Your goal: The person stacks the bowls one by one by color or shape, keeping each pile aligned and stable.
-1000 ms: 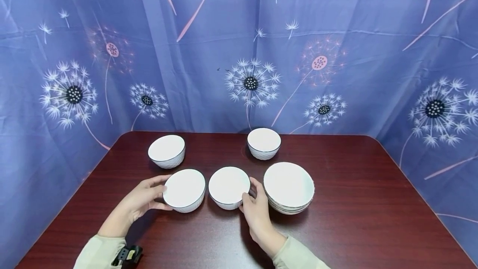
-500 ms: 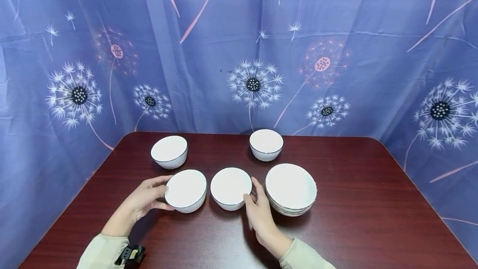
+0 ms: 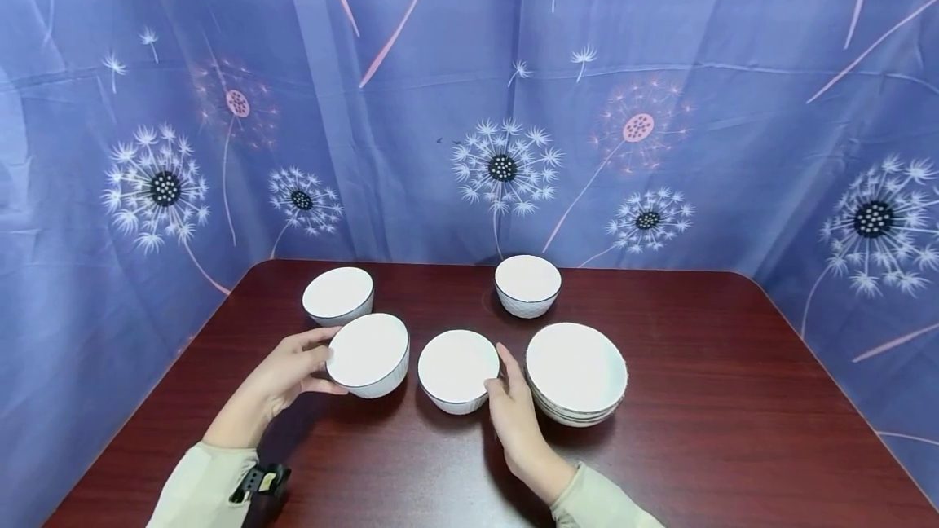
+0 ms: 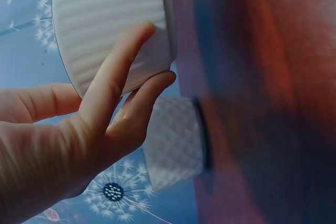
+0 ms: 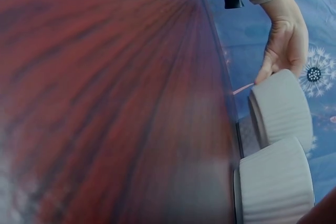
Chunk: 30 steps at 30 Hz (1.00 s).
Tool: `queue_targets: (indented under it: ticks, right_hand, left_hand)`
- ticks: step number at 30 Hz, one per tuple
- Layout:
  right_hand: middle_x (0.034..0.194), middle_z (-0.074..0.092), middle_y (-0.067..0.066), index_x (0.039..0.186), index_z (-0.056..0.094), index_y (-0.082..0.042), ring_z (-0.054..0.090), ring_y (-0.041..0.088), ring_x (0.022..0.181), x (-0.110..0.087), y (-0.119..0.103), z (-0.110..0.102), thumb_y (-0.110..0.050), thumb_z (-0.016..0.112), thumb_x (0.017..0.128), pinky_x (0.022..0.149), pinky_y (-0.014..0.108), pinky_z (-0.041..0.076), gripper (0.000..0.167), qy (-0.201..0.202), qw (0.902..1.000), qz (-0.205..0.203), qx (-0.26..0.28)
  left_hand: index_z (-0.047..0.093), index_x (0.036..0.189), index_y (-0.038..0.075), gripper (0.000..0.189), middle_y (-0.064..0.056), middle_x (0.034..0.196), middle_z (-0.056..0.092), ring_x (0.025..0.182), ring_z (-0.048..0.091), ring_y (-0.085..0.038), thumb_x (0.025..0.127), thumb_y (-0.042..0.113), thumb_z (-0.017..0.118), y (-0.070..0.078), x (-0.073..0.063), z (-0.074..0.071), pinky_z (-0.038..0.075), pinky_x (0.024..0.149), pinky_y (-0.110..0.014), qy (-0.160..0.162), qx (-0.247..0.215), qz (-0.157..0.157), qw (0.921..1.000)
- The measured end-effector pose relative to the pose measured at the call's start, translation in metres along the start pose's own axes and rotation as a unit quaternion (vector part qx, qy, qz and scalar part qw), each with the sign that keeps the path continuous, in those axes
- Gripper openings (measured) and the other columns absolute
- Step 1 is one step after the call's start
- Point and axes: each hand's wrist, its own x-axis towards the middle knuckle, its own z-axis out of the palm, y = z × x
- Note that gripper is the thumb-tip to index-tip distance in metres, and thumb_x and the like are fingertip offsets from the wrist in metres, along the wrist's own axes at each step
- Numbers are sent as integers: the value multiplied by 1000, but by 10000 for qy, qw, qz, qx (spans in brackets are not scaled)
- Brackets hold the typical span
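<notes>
My left hand [image 3: 289,373] grips the left side of a white ribbed bowl [image 3: 369,355] with a thin dark rim, thumb near the rim and fingers curved under its side. In the left wrist view, fingertips press the ribbed wall of this bowl [image 4: 113,19] close to its foot. It is raised a little over the table. A second ribbed bowl [image 3: 458,369] sits upright on the table just to the right. Around its right side curve the thumb and index finger of my right hand [image 3: 517,426]. The right wrist view shows only a sliver of that hand.
Behind the raised bowl stands a diamond-textured white bowl [image 3: 338,297], partly overlapped. Another textured bowl [image 3: 527,287] is at the back centre. A stack of wider bowls [image 3: 576,373] stands close beside my right hand. A blue dandelion curtain [image 3: 411,145] borders the dark red table [image 3: 734,398].
My left hand has lifted its ribbed bowl and moved it slightly away from me, so it now overlaps the back-left bowl. The right hand stays at its bowl. The head view shifts slightly.
</notes>
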Motion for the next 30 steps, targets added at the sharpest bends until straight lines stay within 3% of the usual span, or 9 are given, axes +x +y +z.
queue_targets:
  ticks: [2,5,12,22,30]
  right_hand:
    - [153,23,24,149,30,-4,23,42,139,1,1,0,1,41,91,114,57,24,59,-4,10000,-6,31]
    - [154,23,22,149,31,-4,21,40,140,1,2,-1,1,40,91,115,56,22,58,-20,10000,19,64]
    - [153,22,24,149,30,-3,21,42,140,2,3,-3,2,40,90,113,57,24,60,-81,9999,-56,127]
    - [152,24,26,149,27,0,26,38,138,2,3,-3,4,37,90,110,54,33,60,-249,9984,-38,509]
    - [151,23,27,149,25,1,26,38,138,3,2,-3,5,34,90,111,54,32,60,-306,9968,-3,733]
  left_hand:
    - [27,141,-17,56,-19,109,56,82,65,-22,89,-3,42,4,2,1,59,72,-50,-29,-2,47,10000]
    - [29,141,-16,54,-20,111,54,82,65,-22,89,-4,42,10,5,4,59,71,-50,-24,-12,82,10000]
    - [29,141,-15,55,-29,123,47,82,65,-22,89,-3,41,23,15,17,60,70,-48,-146,-31,262,9995]
    - [30,142,-12,51,-29,121,52,81,66,-20,93,-2,42,32,25,36,60,71,-48,-302,-63,201,9993]
    - [34,142,-11,49,-30,123,51,82,65,-21,94,-2,43,35,29,53,59,72,-48,-444,-153,107,9988]
